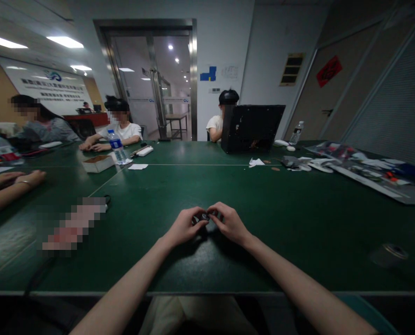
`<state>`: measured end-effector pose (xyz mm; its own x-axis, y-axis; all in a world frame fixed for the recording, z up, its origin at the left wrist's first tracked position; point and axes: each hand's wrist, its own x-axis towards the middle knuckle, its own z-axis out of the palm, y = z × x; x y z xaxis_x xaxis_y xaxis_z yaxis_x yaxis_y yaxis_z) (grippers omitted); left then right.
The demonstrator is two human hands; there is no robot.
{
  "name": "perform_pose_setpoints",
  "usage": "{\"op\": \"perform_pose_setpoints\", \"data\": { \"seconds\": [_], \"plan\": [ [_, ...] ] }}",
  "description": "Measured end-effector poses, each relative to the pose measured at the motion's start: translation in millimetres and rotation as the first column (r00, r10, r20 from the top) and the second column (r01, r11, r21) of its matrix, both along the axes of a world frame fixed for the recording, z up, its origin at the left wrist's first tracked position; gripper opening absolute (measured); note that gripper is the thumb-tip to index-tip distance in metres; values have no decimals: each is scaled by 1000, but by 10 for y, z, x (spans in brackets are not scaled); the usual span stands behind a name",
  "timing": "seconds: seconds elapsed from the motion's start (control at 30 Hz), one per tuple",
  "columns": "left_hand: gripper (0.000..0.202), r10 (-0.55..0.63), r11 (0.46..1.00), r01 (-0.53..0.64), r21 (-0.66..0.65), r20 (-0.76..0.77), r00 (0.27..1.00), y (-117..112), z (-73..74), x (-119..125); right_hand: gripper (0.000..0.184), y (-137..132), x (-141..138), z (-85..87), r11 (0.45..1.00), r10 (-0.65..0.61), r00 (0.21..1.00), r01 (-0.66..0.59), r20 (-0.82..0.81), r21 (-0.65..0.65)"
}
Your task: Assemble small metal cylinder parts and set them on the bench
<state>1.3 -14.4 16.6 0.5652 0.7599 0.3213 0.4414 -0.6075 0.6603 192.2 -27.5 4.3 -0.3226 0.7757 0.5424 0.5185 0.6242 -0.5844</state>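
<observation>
Both of my hands are raised close together just above the green tabletop [179,186], near the middle of the view. My left hand [187,225] is closed, thumb and fingers pinched around a small dark round piece [205,217] with a lighter ring on its face. Its exact kind is too small to make out. My right hand [228,222] is curled, its fingertips touching the right side of that piece. Whether anything else sits in the right fingers is hidden.
A blurred cylindrical can [391,255] stands at right. Far off are a black box [252,128], an open carton [98,163], a water bottle [117,146] and a cluttered tray [371,179]. Another person's hands [22,181] rest at left, near a pixelated object [76,223].
</observation>
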Motion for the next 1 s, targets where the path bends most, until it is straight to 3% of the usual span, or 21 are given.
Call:
{"op": "perform_pose_setpoints", "data": {
  "seconds": [0.33, 0.53, 0.83, 1.0],
  "plan": [
    [22, 14, 999, -13, -45, 39, 999, 4, 1, 7, 15, 16, 6, -14, 1000, 8, 1000, -8, -7, -4],
    [27, -1, 983, 28, -180, 149, 989, 25, -12, 3, 15, 39, 17, -36, 1000, 5, 1000, -5, 4, -28],
    [33, -31, 868, 194, -457, 341, 940, 120, -97, -17, 13, 32, 22, -50, 1000, -3, 1000, 4, 30, -28],
    [34, 18, 815, 200, -544, 369, 929, 104, -72, -11, 18, 37, 22, -46, 1000, 5, 1000, -4, 13, -12]
  ]
}}
